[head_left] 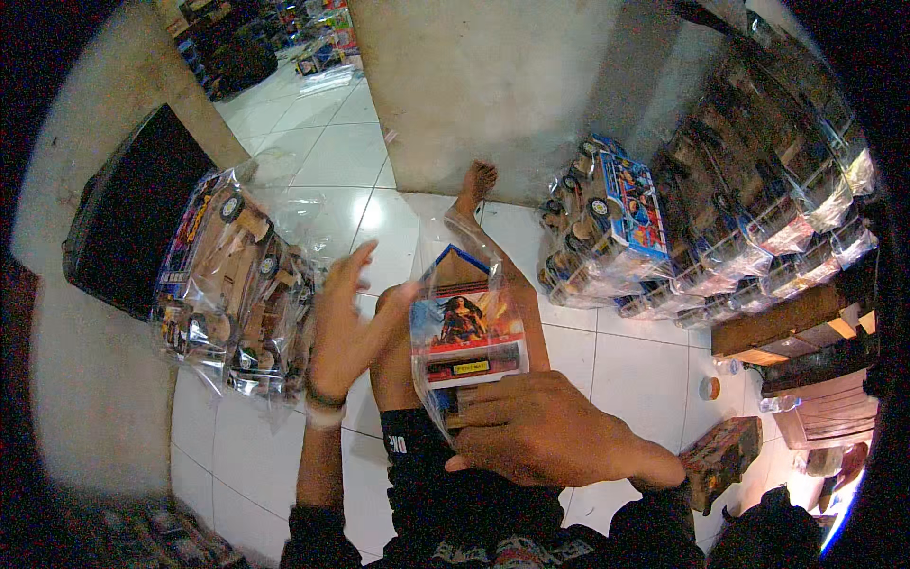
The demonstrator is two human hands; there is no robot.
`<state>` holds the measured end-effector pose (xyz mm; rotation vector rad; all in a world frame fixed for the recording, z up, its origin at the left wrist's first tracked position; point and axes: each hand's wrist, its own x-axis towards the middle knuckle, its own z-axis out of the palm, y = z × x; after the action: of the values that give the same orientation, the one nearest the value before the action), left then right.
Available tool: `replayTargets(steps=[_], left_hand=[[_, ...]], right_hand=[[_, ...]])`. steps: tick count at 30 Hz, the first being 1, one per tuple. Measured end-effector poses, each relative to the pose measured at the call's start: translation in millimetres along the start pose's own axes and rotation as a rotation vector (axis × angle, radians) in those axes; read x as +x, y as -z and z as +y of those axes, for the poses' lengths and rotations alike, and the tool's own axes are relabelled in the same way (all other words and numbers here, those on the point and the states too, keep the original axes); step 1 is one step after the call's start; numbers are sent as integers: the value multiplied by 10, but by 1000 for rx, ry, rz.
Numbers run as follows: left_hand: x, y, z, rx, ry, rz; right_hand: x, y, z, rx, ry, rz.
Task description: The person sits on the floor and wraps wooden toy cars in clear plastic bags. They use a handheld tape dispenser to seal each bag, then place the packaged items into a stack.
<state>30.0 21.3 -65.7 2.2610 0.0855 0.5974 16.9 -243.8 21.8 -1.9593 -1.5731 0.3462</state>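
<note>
A toy truck [469,327] in a clear plastic bag lies over my lap, its picture panel and a small yellow plate facing up. The bag's loose clear end [462,232] stretches beyond the truck toward my foot. My right hand [540,427] is closed over the truck's near end, its fingertips hidden underneath. To the left of the truck, my left hand [355,327] has its fingers apart, slightly blurred. Its thumb reaches the bag's left edge; whether it touches is hard to tell. A bracelet circles the left wrist.
Bagged wooden toy trucks [232,284] are stacked at my left beside a black case [137,213]. More bagged trucks [626,204] stand in rows on the right by the wall [483,85]. A worn block [725,460] and a plastic bottle [779,405] are at lower right.
</note>
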Motion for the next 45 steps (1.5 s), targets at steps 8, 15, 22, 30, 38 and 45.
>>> replayTargets(steps=[8,15,22,30,38,45], left_hand=[[1791,-481,48,310,-472,-249],[1308,336,487,297,-824,-598],[1292,72,316,242,-897,-655],[882,-663,25,-9,-759,-495],[861,-691,2,-20,-734,-471],[843,-752,-6,-51,-697,-455]], right_hand=[[-283,362,-88,-154,73,361],[-501,382,826,55,-350,708],[88,-328,1197,-57,-147,305],[-43,-196,342,152,-252,-185],[-1871,-1144,627,1491,19,529],[-3836,-3928,1876,241,-1739,1156]])
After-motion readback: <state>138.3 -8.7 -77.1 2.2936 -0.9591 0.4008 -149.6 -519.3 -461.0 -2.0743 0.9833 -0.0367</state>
